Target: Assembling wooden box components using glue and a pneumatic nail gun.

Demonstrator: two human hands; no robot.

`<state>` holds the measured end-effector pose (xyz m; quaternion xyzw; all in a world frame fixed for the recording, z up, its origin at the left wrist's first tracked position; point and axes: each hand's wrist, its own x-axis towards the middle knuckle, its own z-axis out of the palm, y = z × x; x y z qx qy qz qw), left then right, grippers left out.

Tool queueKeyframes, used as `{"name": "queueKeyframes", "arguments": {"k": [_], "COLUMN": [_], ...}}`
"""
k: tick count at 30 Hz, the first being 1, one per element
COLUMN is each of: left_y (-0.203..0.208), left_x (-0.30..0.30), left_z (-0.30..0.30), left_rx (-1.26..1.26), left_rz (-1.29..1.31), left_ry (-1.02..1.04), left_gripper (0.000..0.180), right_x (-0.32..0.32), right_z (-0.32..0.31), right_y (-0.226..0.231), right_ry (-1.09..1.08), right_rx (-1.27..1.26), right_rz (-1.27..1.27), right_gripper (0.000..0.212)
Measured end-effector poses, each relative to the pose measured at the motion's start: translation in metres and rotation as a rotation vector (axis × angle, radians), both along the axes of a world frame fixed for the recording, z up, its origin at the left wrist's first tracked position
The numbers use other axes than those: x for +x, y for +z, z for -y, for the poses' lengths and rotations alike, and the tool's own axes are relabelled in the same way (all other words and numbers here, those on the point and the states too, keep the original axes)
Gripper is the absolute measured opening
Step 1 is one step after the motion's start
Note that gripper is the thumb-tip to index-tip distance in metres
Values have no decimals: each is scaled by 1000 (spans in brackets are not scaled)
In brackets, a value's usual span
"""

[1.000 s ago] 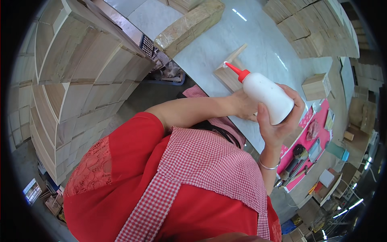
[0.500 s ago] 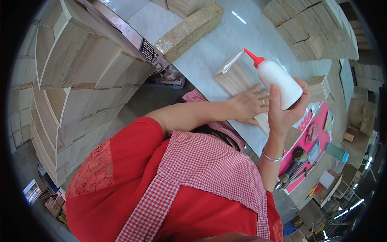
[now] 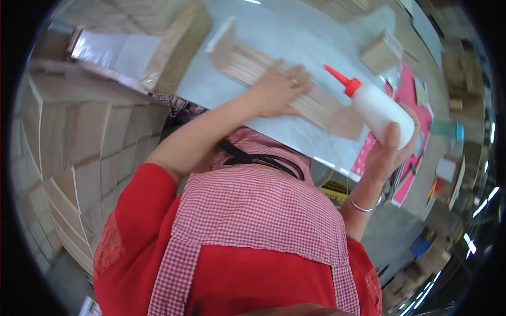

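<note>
Through the head view I have the right grip (image 3: 390,150) wrapped around a white bottle (image 3: 382,113), thumb across the near side and fingers curled behind it, so it is clamped firmly on the bottle's lower half. The bottle is tilted, its red nozzle (image 3: 340,79) aimed up and to my left over the tabletop (image 3: 295,45). My left grip (image 3: 279,90) lies palm down across a long piece of wood (image 3: 242,62), its fingers slightly apart and pressing on the top rather than closed around it; motion blur hides exactly how each fingertip sits. That wood rests slantwise on the tabletop, with an upright end (image 3: 221,39) at its far left. I can't tell whether the bottle touches its right end. Beyond the bottle stands a wooden block (image 3: 380,54), near a pink sheet (image 3: 407,87).
</note>
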<state>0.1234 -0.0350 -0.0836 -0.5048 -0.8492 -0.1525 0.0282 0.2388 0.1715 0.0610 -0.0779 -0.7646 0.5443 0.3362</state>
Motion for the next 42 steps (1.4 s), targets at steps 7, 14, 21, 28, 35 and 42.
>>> {"name": "queueKeyframes", "arguments": {"k": [7, 14, 21, 28, 35, 42], "left_y": [9, 14, 15, 17, 20, 22], "left_x": [-6, -4, -4, -2, -3, -8], "left_z": [10, 9, 7, 8, 6, 3], "left_rx": [-61, -81, -93, -97, -87, -74], "left_rz": [31, 4, 0, -8, -2, -2], "left_ry": [14, 28, 28, 27, 25, 16], "left_gripper": [76, 77, 77, 77, 75, 76], "right_x": [92, 112, 103, 83, 55, 70], "right_z": [-77, -75, -75, -79, -86, -84], "right_y": [1, -10, -7, -9, -20, -11], "right_ry": [-212, -139, -104, -158, -179, -162], "right_rx": [54, 84, 146, 326, 224, 157], "right_rz": [109, 163, 195, 138, 92, 102], "right_gripper": [65, 59, 53, 44, 45, 41]}}
